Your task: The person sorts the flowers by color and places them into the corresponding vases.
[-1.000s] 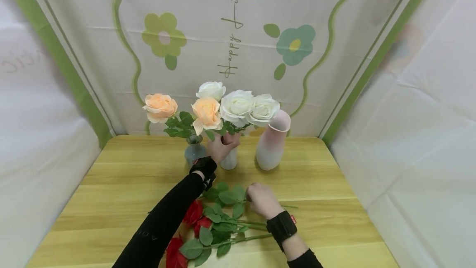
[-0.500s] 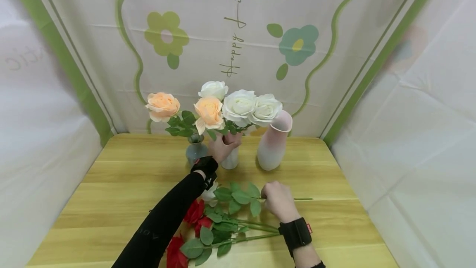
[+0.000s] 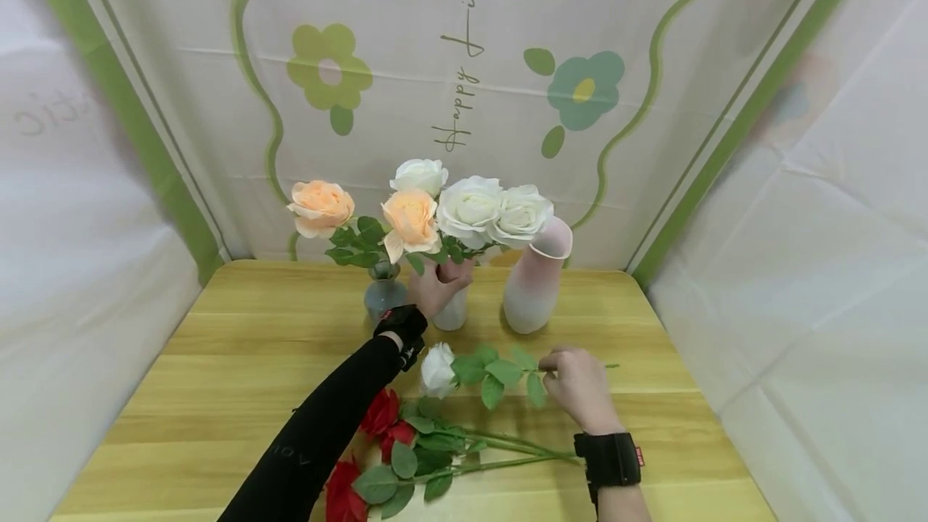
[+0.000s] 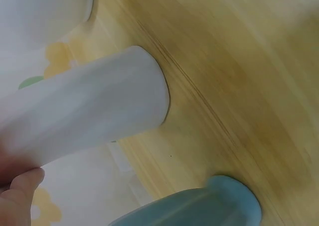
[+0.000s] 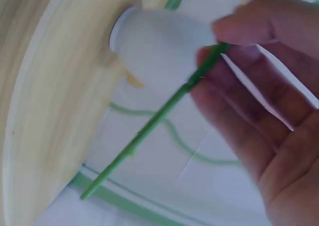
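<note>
My left hand grips the neck of a slim white vase standing at the back middle of the table. White roses rise from above that hand. In the left wrist view, the vase's pale body shows down to its base, with my thumb at its upper part. My right hand pinches the stem of one white rose over the table, its bloom pointing left. The right wrist view shows the bare green stem between thumb and fingers.
Left of the gripped vase, a blue-grey vase holds peach roses. To its right stands a pink-and-white vase. Red roses with long green stems lie at the table's front. A printed cloth hangs behind the wooden table.
My right hand has moved right with the white rose, drawing it away from the red roses so its bloom came out from behind my left arm. My left hand keeps its grip on the vase.
</note>
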### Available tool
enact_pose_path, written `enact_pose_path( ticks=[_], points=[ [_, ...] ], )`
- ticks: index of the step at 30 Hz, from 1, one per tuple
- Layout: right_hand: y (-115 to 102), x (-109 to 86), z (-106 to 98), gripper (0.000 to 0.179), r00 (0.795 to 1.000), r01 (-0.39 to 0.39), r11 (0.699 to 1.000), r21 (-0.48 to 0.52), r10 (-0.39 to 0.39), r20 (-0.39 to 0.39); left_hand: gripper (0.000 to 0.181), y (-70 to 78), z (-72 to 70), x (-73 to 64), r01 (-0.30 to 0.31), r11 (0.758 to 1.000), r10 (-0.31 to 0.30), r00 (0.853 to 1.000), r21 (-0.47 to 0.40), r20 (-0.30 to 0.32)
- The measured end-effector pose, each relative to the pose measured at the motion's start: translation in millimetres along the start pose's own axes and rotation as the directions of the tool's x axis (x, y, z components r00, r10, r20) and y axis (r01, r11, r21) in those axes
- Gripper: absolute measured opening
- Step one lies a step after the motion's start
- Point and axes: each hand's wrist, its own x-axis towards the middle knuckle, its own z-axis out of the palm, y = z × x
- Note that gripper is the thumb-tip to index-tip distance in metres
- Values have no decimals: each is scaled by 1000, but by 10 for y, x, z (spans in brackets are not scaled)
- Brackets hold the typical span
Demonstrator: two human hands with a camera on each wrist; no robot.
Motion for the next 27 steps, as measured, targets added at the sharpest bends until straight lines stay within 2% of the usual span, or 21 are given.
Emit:
enact_pose_path(
  ticks=[3,8,11,13,15,17,19,22,24,25,27],
  points=[
    [68,-6,-47,23,992,27,1000,14,-25,-120,80,-8,11,7,-10,1000,10,1000,-3,-5],
    [71,21,-123,20,958,87,995,57,-68,-280,73,-43,31,36,-76,997,76,997,-18,-27],
    [17,58,-156,24,939,116,988,103,-76,-336,56,-67,36,56,-134,991,135,990,11,-52],
    [-26,82,-166,26,931,128,981,146,-68,-359,44,-72,33,58,-149,988,152,986,48,-65],
    [-67,106,-168,27,923,139,969,204,-52,-382,40,-63,28,47,-132,989,136,989,62,-61],
    [-101,126,-162,27,917,143,956,256,-30,-399,48,-51,20,27,-84,995,86,995,58,-41],
    [-129,144,-148,26,908,148,938,314,-3,-418,63,-38,13,11,-34,999,35,999,38,-22],
    [-134,156,-96,24,888,162,906,391,39,-458,78,-28,5,-4,1,1000,-1,1000,12,-7],
    [-46,134,49,29,865,196,872,449,62,-497,80,-19,2,-4,-9,1000,9,1000,-4,-9],
    [27,125,177,28,845,235,849,472,61,-531,80,-15,2,-4,-15,1000,15,1000,-5,-11],
    [27,141,207,26,827,271,813,516,78,-557,79,-2,0,-6,-19,1000,19,1000,-14,-12]
  ],
)
